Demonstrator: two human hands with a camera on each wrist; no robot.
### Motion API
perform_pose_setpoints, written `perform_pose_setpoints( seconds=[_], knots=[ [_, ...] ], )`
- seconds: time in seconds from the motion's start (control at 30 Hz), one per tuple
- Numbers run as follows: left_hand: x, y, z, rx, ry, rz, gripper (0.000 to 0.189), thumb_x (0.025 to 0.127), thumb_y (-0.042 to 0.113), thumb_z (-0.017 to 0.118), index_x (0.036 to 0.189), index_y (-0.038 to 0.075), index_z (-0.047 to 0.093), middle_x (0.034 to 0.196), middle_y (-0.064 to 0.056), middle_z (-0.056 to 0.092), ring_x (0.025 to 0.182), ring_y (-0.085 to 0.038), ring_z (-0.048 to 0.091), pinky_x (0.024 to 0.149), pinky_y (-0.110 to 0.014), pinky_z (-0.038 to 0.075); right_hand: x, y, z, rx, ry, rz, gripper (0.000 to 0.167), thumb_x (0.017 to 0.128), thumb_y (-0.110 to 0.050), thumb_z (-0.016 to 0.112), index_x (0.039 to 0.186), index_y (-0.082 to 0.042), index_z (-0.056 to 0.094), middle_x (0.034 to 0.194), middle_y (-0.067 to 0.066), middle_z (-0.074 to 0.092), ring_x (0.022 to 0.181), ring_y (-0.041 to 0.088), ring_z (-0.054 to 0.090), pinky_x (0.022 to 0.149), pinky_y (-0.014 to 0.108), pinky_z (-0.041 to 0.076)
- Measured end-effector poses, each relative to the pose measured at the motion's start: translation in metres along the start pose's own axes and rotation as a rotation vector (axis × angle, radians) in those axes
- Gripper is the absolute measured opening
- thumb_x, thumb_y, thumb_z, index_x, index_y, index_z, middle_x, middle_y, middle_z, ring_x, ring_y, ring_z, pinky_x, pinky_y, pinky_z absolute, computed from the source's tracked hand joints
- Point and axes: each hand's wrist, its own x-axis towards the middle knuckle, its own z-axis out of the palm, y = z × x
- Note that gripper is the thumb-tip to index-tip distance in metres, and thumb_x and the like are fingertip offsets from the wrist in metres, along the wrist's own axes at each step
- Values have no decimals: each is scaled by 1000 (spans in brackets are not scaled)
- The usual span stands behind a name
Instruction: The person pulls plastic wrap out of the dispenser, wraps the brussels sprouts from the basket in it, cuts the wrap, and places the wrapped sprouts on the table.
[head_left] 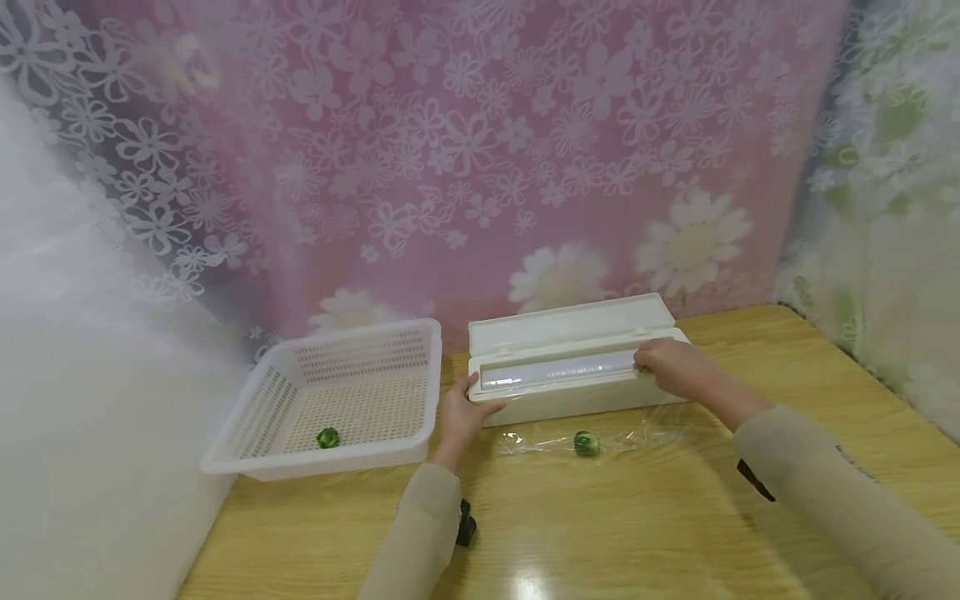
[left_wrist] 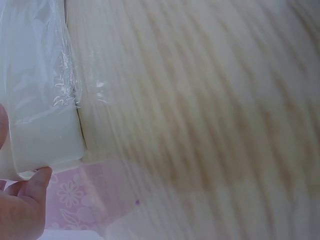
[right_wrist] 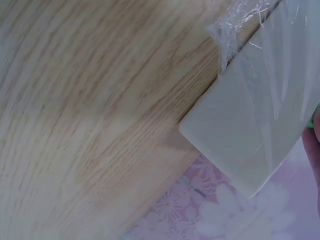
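Observation:
In the head view, a long white cling film dispenser (head_left: pixel 577 398) lies on the table with its lid (head_left: pixel 573 323) raised. A roll of cling film (head_left: pixel 558 369) sits inside. My left hand (head_left: pixel 459 414) grips the dispenser's left end, thumb on the front. At the right end, my right hand (head_left: pixel 672 367) has curled fingers on the front rim, pinching a small green slide cutter (right_wrist: pixel 312 120), mostly hidden by the fingers. Clear film (left_wrist: pixel 60 75) hangs down the dispenser's front onto the table. A green-striped vegetable piece (head_left: pixel 586 443) lies on that film, before the dispenser.
A white perforated basket (head_left: pixel 375 450) stands left of the dispenser, holding one green vegetable piece (head_left: pixel 327 437). Behind the wooden table (head_left: pixel 570 533) hangs a pink flowered curtain (head_left: pixel 480 167). A white sheet (head_left: pixel 97 333) hangs along the left side.

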Motion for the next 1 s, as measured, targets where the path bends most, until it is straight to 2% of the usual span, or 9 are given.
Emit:
perform_pose_setpoints(
  seconds=[0.07,0.13,0.23,0.5,0.63,0.77,0.9,0.97,1.0],
  knots=[
    [-2,-1,1,6,-2,-15,69,62,19,81,122,3,51,124,-14,49,64,-15,51,78,-33,46,-3,2,2,2,1,-15,24,67,14,67,68,-9,59,71,3,58,69,23,58,59,32,48],
    [-3,-1,2,5,-4,-22,69,62,18,81,122,3,51,124,-14,49,84,-22,56,84,-34,44,-7,4,3,1,8,-12,22,67,13,68,69,-8,61,71,5,58,69,23,58,60,33,49],
    [-4,0,3,4,-9,-18,69,62,19,81,122,2,51,123,-15,49,114,-26,44,90,-34,39,-14,10,3,3,11,10,19,67,14,67,72,-4,63,72,8,59,70,26,58,61,34,49],
    [-1,0,2,-25,0,7,66,63,16,80,121,0,51,123,-16,50,115,-27,43,89,-35,40,-26,26,-5,-14,-20,129,19,68,18,62,77,1,64,77,13,60,72,31,59,60,38,49],
    [1,0,-2,-38,4,7,67,63,16,80,121,0,51,123,-16,50,110,-27,47,88,-35,41,-22,28,-8,1,-26,131,21,68,19,62,79,1,64,78,14,60,73,31,59,60,37,49],
    [2,0,-3,-42,4,-6,67,63,16,80,120,0,51,122,-16,51,94,-28,53,84,-33,43,-24,30,-7,-10,-26,134,22,67,19,63,81,2,65,80,14,61,74,31,59,62,37,49],
    [2,-1,-1,-40,-1,-8,67,62,17,81,120,1,52,121,-14,52,103,-26,51,85,-33,43,-30,31,-7,-33,-6,127,21,66,18,64,81,2,65,79,13,60,74,31,59,63,37,49],
    [2,-1,-1,-38,-12,-13,67,63,18,80,121,2,51,122,-13,51,103,-24,51,86,-33,43,-34,32,-8,-42,10,129,22,65,19,64,80,2,65,78,13,60,73,31,58,61,37,49],
    [2,-1,0,-43,-19,-15,67,63,18,80,122,2,51,123,-13,50,96,-24,54,83,-33,44,-36,32,-9,-46,22,132,22,65,19,64,79,2,65,78,13,59,72,30,58,60,37,49]
  ],
)
